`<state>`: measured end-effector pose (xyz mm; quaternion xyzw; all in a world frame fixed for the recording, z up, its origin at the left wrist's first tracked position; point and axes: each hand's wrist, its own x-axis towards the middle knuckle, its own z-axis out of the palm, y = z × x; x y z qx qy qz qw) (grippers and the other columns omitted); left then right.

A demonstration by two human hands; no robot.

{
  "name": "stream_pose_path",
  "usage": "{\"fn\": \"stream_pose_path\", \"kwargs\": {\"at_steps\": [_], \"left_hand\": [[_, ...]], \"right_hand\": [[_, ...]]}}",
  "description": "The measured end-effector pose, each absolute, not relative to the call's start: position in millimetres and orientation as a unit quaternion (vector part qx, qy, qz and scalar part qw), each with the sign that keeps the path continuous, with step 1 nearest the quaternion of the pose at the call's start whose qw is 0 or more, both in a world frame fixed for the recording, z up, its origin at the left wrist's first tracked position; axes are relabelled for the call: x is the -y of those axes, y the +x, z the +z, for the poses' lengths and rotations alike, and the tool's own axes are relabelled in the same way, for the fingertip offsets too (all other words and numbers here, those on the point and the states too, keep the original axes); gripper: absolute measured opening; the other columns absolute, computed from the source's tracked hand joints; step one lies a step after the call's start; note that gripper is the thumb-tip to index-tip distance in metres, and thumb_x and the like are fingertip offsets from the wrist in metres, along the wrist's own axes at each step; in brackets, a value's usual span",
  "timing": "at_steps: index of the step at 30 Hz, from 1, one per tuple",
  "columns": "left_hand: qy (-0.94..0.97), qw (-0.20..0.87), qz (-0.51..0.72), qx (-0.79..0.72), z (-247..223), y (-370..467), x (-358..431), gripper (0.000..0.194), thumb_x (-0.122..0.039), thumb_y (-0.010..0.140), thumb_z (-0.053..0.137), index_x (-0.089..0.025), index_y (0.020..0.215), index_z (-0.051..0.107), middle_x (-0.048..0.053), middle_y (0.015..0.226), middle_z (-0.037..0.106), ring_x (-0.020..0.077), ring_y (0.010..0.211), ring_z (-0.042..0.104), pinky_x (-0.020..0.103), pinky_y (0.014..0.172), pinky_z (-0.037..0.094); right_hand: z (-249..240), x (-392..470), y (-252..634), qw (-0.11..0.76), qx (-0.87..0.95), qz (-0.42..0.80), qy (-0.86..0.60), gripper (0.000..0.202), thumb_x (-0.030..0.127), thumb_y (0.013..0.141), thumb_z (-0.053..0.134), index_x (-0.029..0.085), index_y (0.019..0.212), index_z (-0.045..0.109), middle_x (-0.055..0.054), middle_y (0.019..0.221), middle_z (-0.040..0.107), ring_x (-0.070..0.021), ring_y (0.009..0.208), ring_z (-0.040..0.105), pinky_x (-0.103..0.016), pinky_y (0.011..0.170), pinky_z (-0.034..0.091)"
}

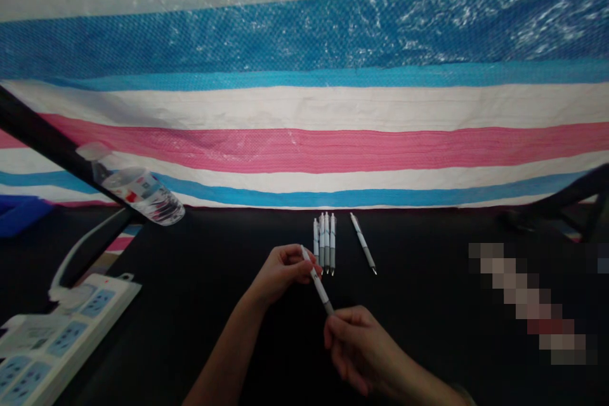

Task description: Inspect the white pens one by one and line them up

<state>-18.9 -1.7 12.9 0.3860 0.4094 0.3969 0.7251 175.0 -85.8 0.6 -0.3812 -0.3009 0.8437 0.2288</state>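
Between my two hands I hold a white pen (319,285) with a grey grip, slanting down to the right over the black table. My left hand (285,273) pinches it near its upper end, thumb and fingers closed. The fingers of my right hand (354,336) are closed on the lower, grey end, so the tip is hidden. Just behind my left hand several similar white-and-grey pens (327,241) lie side by side, points toward me. One more pen (363,244) lies apart to their right, tilted.
A white power strip (71,336) with a plugged-in cable lies at left. Behind it a clear plastic bottle (147,193) appears tilted beside a black bar (52,139). A blue tray-like object (21,214) sits far left. Striped plastic sheeting (304,149) hangs behind. A patch at right is pixelated.
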Motion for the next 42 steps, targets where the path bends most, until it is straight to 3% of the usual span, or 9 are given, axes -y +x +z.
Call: {"fn": "stream_pose_path", "kwargs": {"at_steps": [6, 11, 17, 21, 29, 32, 37, 42], "left_hand": [[0.400, 0.712, 0.406, -0.410, 13.5, -18.4, 0.8, 0.032, -0.037, 0.066, 0.088, -0.012, 0.077, 0.071, 0.008, 0.071, 0.076, 0.0146, 0.061, 0.069, 0.019, 0.055, 0.048], [0.387, 0.723, 0.430, -0.378, 16.5, -19.3, 0.0, 0.035, -0.041, 0.066, 0.088, -0.013, 0.078, 0.071, 0.006, 0.070, 0.074, 0.0157, 0.062, 0.069, 0.024, 0.061, 0.053], [0.367, 0.732, 0.437, -0.371, 14.8, -19.9, -0.8, 0.038, -0.041, 0.064, 0.089, -0.012, 0.082, 0.072, 0.006, 0.070, 0.073, 0.0151, 0.061, 0.068, 0.023, 0.060, 0.053], [0.360, 0.729, 0.443, -0.378, 13.7, -20.0, -1.8, 0.039, -0.042, 0.065, 0.089, -0.012, 0.083, 0.073, 0.006, 0.069, 0.073, 0.0146, 0.061, 0.067, 0.023, 0.061, 0.053], [0.342, 0.731, 0.450, -0.383, 12.6, -20.1, -2.2, 0.040, -0.041, 0.063, 0.090, -0.011, 0.085, 0.074, 0.006, 0.068, 0.072, 0.0145, 0.059, 0.066, 0.024, 0.061, 0.052], [0.341, 0.730, 0.451, -0.383, 14.0, -19.5, -1.8, 0.039, -0.040, 0.064, 0.090, -0.012, 0.085, 0.074, 0.006, 0.067, 0.072, 0.0147, 0.059, 0.066, 0.025, 0.061, 0.053], [0.346, 0.732, 0.451, -0.375, 14.9, -19.8, -1.6, 0.040, -0.041, 0.063, 0.090, -0.011, 0.085, 0.074, 0.006, 0.067, 0.072, 0.0144, 0.058, 0.065, 0.025, 0.060, 0.052], [0.346, 0.729, 0.448, -0.385, 15.8, -19.9, -1.6, 0.040, -0.042, 0.063, 0.090, -0.012, 0.085, 0.074, 0.005, 0.067, 0.072, 0.0141, 0.058, 0.066, 0.024, 0.060, 0.052]], "right_hand": [[0.2, 87.3, 174.4, 0.233, 0.311, 0.835, -0.390, 0.051, 0.064, 0.079, 0.066, 0.014, 0.078, 0.058, 0.001, 0.048, 0.060, -0.0063, 0.026, 0.045, -0.014, 0.026, 0.023], [-3.6, 86.8, 171.2, 0.253, 0.251, 0.885, -0.299, 0.053, 0.061, 0.084, 0.063, 0.011, 0.102, 0.060, -0.005, 0.068, 0.069, -0.0120, 0.042, 0.061, -0.017, 0.036, 0.036], [-6.5, 84.5, 173.0, 0.251, 0.215, 0.900, -0.285, 0.040, 0.049, 0.085, 0.069, 0.013, 0.098, 0.058, -0.005, 0.071, 0.069, -0.0135, 0.050, 0.064, -0.017, 0.039, 0.036], [-6.2, 84.5, 173.8, 0.238, 0.207, 0.903, -0.291, 0.048, 0.057, 0.086, 0.063, 0.011, 0.098, 0.058, -0.009, 0.074, 0.070, -0.0166, 0.053, 0.068, -0.017, 0.038, 0.035], [-4.3, 83.5, 176.3, 0.229, 0.206, 0.907, -0.288, 0.044, 0.056, 0.088, 0.061, 0.013, 0.099, 0.056, -0.009, 0.080, 0.072, -0.0184, 0.063, 0.071, -0.016, 0.040, 0.038], [-2.1, 82.8, 176.6, 0.234, 0.220, 0.907, -0.271, 0.037, 0.044, 0.083, 0.072, 0.016, 0.098, 0.052, -0.007, 0.083, 0.071, -0.0187, 0.067, 0.072, -0.016, 0.042, 0.041], [-2.0, 82.2, 176.6, 0.219, 0.213, 0.913, -0.271, 0.040, 0.051, 0.089, 0.062, 0.014, 0.103, 0.053, -0.009, 0.083, 0.071, -0.0191, 0.067, 0.073, -0.016, 0.041, 0.041], [-2.7, 82.0, 176.8, 0.224, 0.218, 0.911, -0.268, 0.039, 0.042, 0.083, 0.072, 0.018, 0.102, 0.049, -0.005, 0.080, 0.070, -0.0185, 0.066, 0.072, -0.015, 0.040, 0.042]]}}
